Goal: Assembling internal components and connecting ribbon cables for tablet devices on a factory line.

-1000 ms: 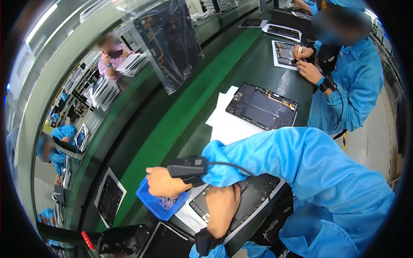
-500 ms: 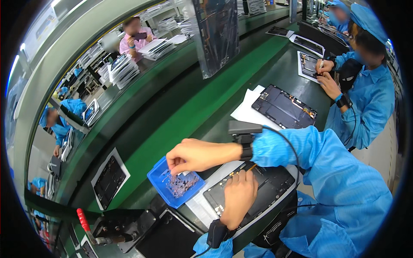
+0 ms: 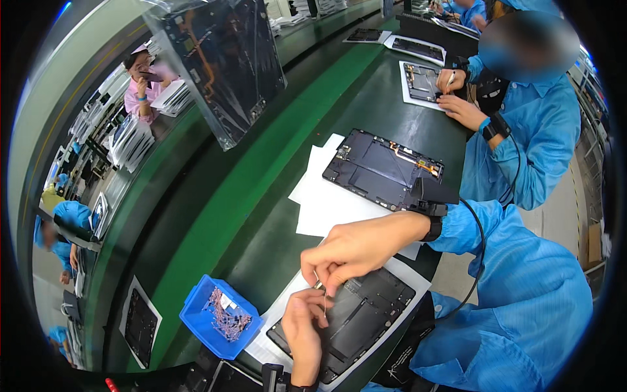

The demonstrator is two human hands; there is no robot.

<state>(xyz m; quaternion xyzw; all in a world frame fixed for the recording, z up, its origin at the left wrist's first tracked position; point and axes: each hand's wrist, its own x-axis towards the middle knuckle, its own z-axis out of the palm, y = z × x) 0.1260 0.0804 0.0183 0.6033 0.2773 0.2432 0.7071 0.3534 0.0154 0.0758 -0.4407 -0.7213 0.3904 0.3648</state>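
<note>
The right hand [image 3: 356, 251] reached in from the right on a blue-sleeved forearm, a black strap around its wrist, thumb and forefinger pinched together and pointing down. The left hand [image 3: 304, 326] rose from the lower edge just below it, fingers curled, nearly touching it.

We record an electronics assembly line in a factory. A long green conveyor belt [image 3: 261, 163] runs just beyond our hands. Opened dark device panels [image 3: 382, 166] lie on white sheets along the bench. A blue parts tray [image 3: 221, 315] sits to their left. Co-workers in blue smocks [image 3: 522, 130] work further along the right.
</note>
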